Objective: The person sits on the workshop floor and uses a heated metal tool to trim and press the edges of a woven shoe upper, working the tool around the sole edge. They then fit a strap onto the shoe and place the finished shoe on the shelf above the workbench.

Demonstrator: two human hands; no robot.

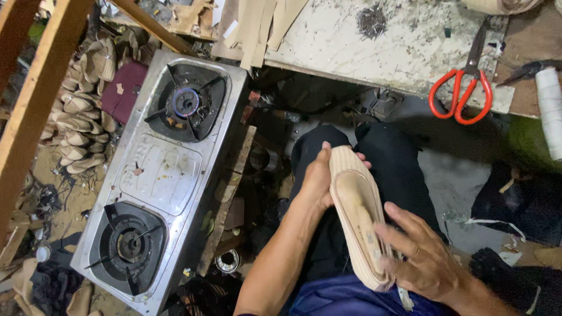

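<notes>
Both hands, the left hand (316,178) and the right hand (422,257), grip a tan shoe sole (357,213) over the lap, still bare on top, near a gas stove (161,175) with one burner lit.

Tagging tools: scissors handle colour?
Red-orange handles on the scissors, clearest in the head view.

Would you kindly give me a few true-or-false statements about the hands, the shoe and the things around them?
1. Both hands hold the tan shoe. True: the left hand is at its toe end, the right hand at its heel end.
2. The scissors have blue handles. False: they are red.
3. The far burner of the stove is lit. True.
4. The scissors lie on the stove. False: they lie on the worktable.
</notes>
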